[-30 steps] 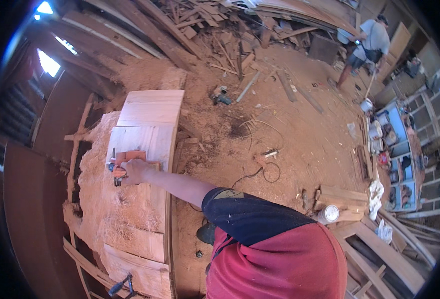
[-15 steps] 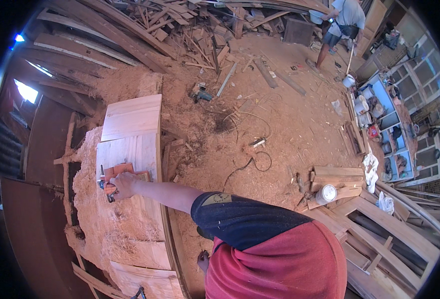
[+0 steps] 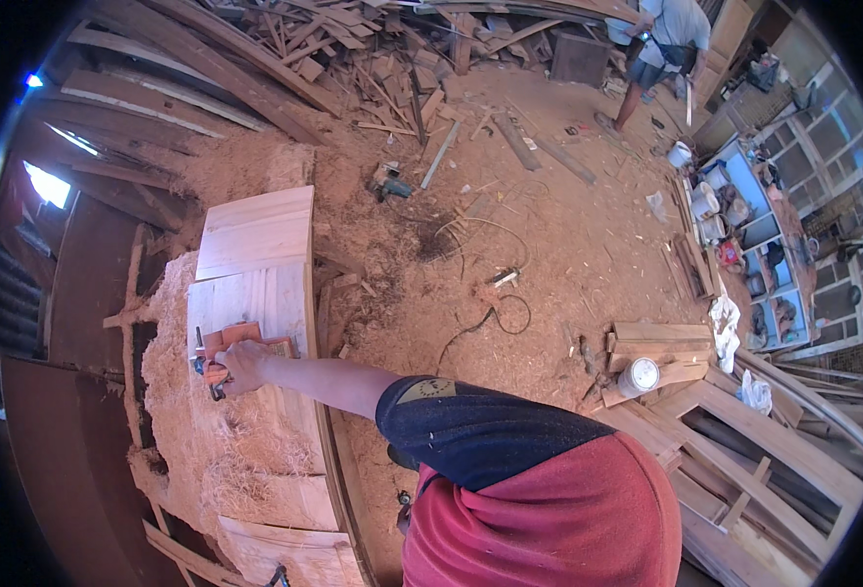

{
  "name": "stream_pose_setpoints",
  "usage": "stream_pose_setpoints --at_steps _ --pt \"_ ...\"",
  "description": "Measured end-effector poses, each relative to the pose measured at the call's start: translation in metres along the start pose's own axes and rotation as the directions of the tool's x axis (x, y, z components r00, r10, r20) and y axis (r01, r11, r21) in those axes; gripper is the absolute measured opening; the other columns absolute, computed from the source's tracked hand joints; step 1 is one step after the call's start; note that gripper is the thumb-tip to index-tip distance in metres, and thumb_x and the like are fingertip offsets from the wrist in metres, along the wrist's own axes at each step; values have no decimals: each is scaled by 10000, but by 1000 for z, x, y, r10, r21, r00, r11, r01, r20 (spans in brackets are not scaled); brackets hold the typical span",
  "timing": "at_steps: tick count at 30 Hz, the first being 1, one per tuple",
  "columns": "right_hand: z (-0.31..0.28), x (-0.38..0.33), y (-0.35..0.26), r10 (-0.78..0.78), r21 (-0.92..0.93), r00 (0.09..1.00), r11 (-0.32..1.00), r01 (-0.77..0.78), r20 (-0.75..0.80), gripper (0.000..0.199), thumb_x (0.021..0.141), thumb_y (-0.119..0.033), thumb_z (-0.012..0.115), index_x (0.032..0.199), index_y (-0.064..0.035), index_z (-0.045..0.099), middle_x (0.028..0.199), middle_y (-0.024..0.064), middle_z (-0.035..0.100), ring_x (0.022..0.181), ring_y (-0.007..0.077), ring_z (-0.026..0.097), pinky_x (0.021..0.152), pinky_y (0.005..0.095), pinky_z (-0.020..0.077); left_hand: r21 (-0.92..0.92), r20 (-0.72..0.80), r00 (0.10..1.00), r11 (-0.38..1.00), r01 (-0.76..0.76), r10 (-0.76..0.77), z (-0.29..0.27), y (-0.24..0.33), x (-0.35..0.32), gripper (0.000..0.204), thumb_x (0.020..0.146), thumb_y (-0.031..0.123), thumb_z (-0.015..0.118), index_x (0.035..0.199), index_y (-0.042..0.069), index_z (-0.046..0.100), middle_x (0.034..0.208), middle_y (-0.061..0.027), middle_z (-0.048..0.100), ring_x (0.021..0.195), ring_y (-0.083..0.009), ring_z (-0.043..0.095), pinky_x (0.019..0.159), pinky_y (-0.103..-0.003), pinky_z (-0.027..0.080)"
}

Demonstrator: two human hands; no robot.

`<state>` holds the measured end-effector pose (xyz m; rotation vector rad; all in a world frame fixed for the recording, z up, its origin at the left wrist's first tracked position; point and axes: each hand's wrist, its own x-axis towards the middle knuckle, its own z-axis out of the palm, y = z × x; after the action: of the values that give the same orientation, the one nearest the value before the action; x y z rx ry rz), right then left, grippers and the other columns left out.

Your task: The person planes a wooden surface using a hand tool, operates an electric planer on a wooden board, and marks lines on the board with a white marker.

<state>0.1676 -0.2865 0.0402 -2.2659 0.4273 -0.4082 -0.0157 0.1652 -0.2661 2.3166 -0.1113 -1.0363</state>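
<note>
My right arm, in a black sleeve, stretches left over a bench of pale boards. Its hand (image 3: 245,365) is closed around a reddish-orange tool (image 3: 231,336) that looks like a planer, resting on a board (image 3: 245,293). Dark metal parts and an orange knob or handle show at its left end; my fingers hide much of the grip. Curled wood shavings (image 3: 260,445) lie thick on the boards just nearer than the tool. My left hand is not in view. A small dark shape shows beside my red shirt, too covered to make out.
A teal power tool (image 3: 390,182) and a dark cable (image 3: 495,313) lie on the dusty floor. Scrap wood (image 3: 382,73) is heaped at the back. Another person (image 3: 661,59) stands far right. A white bucket (image 3: 639,378) and wooden frames (image 3: 774,470) are at right.
My right hand and the tool stay almost in place. The view shifts slightly. At the back, the other person has bent or moved a little, and the small dark shape by my shirt looks different.
</note>
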Motion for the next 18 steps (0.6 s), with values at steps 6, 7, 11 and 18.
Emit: stream_pose_setpoints --at_steps 6,7,11,18 --pt "-4 -3 11 16 -16 1000 1000 -17 -23 629 763 -520 723 1146 -26 659 959 212 726 924 365 713 855 479 554 0 30 1000 1000 -5 5 3 2 4 404 925 301 707 1148 -36 704 964 -196 749 772 -247 715 713 -359 580" --pt "-6 -3 12 21 -13 1000 1000 -21 -14 633 764 -523 721 1154 -28 659 958 211 726 926 365 712 856 479 554 3 33 999 1000 -7 7 2 2 4 404 925 301 707 1147 -36 704 963 -196 749 771 -247 715 712 -359 580" --pt "-5 0 5 16 -12 1000 1000 -16 1 630 764 -531 720 1152 -38 664 953 210 726 924 366 712 854 482 555 -11 28 1000 1000 -9 9 2 -3 1 401 926 300 706 1145 -36 705 962 -195 749 767 -246 714 710 -358 580" --pt "-5 -4 20 72 -40 997 997 -73 -27 585 759 -522 712 1107 -52 682 939 211 729 899 363 720 833 474 567 -5 57 998 1000 8 -8 8 -2 -3 397 928 297 704 1142 -37 706 959 -193 749 760 -245 712 707 -356 580"
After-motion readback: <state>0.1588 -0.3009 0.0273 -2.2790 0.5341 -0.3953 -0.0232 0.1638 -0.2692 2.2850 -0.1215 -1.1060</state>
